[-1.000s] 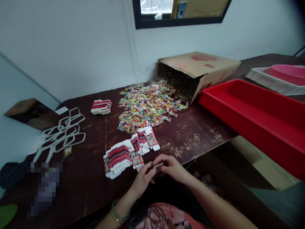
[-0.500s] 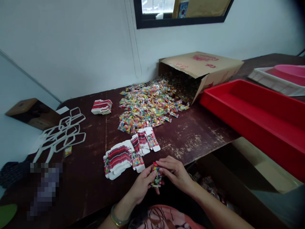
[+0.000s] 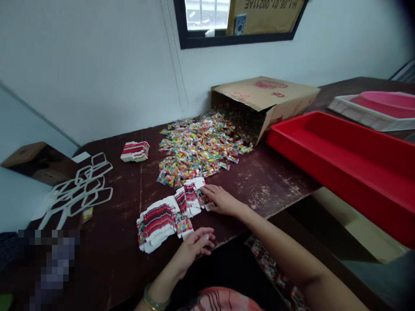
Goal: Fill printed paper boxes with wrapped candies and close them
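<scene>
My right hand [image 3: 221,200] reaches forward and lies on the right end of a fanned row of flat red-and-white printed cartons [image 3: 168,212] on the dark wooden table [image 3: 266,181]; its fingers are stretched out over the top carton. My left hand [image 3: 196,245] rests near the table's front edge, fingers loosely curled, with nothing visible in it. Beyond the cartons spreads a big heap of small colourful candy packets [image 3: 201,147], spilling from a tipped cardboard box [image 3: 269,93].
A long red tray [image 3: 343,151] sits to the right, a white tray with a pink basin [image 3: 379,106] behind it. A small stack of folded cartons [image 3: 135,151] and white cardboard cut-out frames [image 3: 81,190] lie at the left. More packets lie below the table edge [image 3: 266,259].
Both hands held a small printed carton together before; now it is gone from them. The right hand has moved forward onto the carton row and the left has dropped to the table edge.
</scene>
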Action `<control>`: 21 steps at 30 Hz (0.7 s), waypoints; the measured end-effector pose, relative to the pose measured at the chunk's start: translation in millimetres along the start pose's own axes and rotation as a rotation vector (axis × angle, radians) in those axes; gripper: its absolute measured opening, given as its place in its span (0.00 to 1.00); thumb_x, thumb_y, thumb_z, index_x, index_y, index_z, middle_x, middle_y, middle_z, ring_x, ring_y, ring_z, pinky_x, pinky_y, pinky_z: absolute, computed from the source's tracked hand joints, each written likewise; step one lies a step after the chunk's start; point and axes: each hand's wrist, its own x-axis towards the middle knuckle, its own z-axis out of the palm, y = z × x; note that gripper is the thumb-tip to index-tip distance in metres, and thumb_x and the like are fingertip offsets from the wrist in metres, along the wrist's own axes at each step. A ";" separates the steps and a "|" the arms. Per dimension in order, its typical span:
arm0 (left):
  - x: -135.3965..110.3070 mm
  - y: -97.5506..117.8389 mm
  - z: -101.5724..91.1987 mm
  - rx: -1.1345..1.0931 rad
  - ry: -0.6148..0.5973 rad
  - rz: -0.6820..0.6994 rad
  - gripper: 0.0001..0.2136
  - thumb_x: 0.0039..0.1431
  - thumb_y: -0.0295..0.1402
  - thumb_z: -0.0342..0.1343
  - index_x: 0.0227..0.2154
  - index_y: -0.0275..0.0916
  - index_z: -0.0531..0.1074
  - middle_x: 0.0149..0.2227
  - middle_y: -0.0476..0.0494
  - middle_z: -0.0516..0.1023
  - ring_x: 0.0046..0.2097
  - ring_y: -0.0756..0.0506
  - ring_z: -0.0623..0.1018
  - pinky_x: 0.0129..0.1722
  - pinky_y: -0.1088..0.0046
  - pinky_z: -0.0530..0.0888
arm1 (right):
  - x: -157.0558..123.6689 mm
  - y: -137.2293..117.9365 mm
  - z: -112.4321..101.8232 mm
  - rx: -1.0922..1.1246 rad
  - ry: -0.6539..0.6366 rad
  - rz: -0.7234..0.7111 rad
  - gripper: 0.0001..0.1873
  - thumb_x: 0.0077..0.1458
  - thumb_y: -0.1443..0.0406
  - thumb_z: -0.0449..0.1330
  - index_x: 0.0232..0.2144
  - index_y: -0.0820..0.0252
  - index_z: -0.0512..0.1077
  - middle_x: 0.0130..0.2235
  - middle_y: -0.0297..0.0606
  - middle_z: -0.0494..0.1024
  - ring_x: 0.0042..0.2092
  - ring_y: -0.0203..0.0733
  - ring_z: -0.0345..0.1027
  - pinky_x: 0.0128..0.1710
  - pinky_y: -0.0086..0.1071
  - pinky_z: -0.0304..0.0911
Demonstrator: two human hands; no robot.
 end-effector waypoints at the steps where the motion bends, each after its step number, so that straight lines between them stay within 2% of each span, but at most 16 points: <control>1: -1.6 -0.6 -0.9 -0.003 -0.004 -0.012 0.18 0.55 0.42 0.59 0.45 0.36 0.72 0.43 0.39 0.75 0.41 0.46 0.75 0.38 0.71 0.72 | 12.6 4.7 7.7 -0.046 -0.020 -0.021 0.37 0.49 0.67 0.64 0.60 0.66 0.59 0.61 0.55 0.62 0.60 0.55 0.57 0.56 0.45 0.57; 3: -3.8 -1.8 -3.5 -0.024 0.004 -0.028 0.18 0.54 0.41 0.60 0.45 0.36 0.73 0.42 0.39 0.75 0.40 0.46 0.76 0.37 0.71 0.72 | 26.3 11.2 15.5 -0.071 -0.028 -0.045 0.30 0.52 0.67 0.64 0.56 0.68 0.64 0.56 0.55 0.69 0.55 0.53 0.64 0.53 0.42 0.60; 6: 0.1 -2.7 -8.2 -0.137 0.025 -0.004 0.20 0.55 0.42 0.60 0.46 0.35 0.72 0.43 0.36 0.76 0.41 0.44 0.77 0.39 0.68 0.72 | 18.8 6.8 13.1 -0.084 -0.001 -0.054 0.16 0.59 0.69 0.56 0.50 0.66 0.70 0.48 0.50 0.75 0.46 0.46 0.70 0.48 0.37 0.62; 9: 10.2 -1.2 -11.8 -0.381 0.022 0.058 0.23 0.56 0.45 0.57 0.50 0.37 0.70 0.48 0.34 0.75 0.47 0.41 0.76 0.47 0.62 0.71 | -12.4 -21.9 8.8 -0.090 0.027 -0.075 0.15 0.62 0.67 0.53 0.50 0.63 0.69 0.46 0.47 0.76 0.44 0.43 0.70 0.45 0.35 0.63; 12: 16.7 2.0 -12.8 -0.522 0.035 0.081 0.16 0.53 0.38 0.61 0.43 0.35 0.73 0.45 0.36 0.78 0.48 0.40 0.76 0.49 0.62 0.71 | -46.5 -59.2 11.2 0.004 0.080 -0.173 0.15 0.62 0.64 0.53 0.50 0.59 0.69 0.47 0.44 0.76 0.47 0.44 0.68 0.48 0.38 0.61; 13: 17.0 2.9 -12.1 -0.504 0.053 0.068 0.14 0.50 0.33 0.62 0.41 0.35 0.74 0.42 0.38 0.79 0.46 0.40 0.77 0.47 0.63 0.72 | -54.2 -68.3 12.3 0.054 0.116 -0.176 0.15 0.62 0.64 0.53 0.51 0.58 0.68 0.47 0.43 0.76 0.48 0.45 0.66 0.49 0.40 0.60; 15: 15.6 3.9 -8.2 -0.401 0.091 0.028 0.14 0.46 0.28 0.63 0.38 0.34 0.74 0.36 0.41 0.81 0.39 0.41 0.79 0.43 0.65 0.72 | -61.3 -77.6 12.7 0.133 0.216 -0.088 0.17 0.61 0.64 0.55 0.52 0.56 0.67 0.50 0.44 0.74 0.50 0.46 0.64 0.51 0.43 0.59; 17: 12.9 3.9 -2.0 -0.293 0.112 -0.001 0.15 0.44 0.28 0.62 0.38 0.34 0.74 0.32 0.44 0.80 0.35 0.43 0.78 0.39 0.67 0.72 | -59.2 -77.6 10.9 0.200 0.309 0.021 0.17 0.60 0.63 0.57 0.51 0.55 0.69 0.53 0.45 0.70 0.53 0.47 0.60 0.52 0.45 0.58; 19: 10.2 2.9 4.3 -0.249 0.128 -0.011 0.15 0.43 0.28 0.61 0.38 0.34 0.73 0.30 0.46 0.79 0.33 0.44 0.77 0.38 0.68 0.71 | -53.2 -75.4 8.0 0.302 0.333 0.058 0.14 0.57 0.63 0.60 0.47 0.54 0.71 0.56 0.44 0.67 0.57 0.48 0.56 0.55 0.46 0.56; 21: 7.7 1.4 8.9 -0.258 0.153 -0.008 0.15 0.42 0.28 0.59 0.37 0.35 0.73 0.29 0.48 0.78 0.33 0.46 0.76 0.37 0.70 0.70 | -48.3 -75.6 4.7 0.444 0.293 0.083 0.10 0.55 0.63 0.62 0.41 0.56 0.73 0.56 0.43 0.67 0.58 0.47 0.55 0.57 0.44 0.54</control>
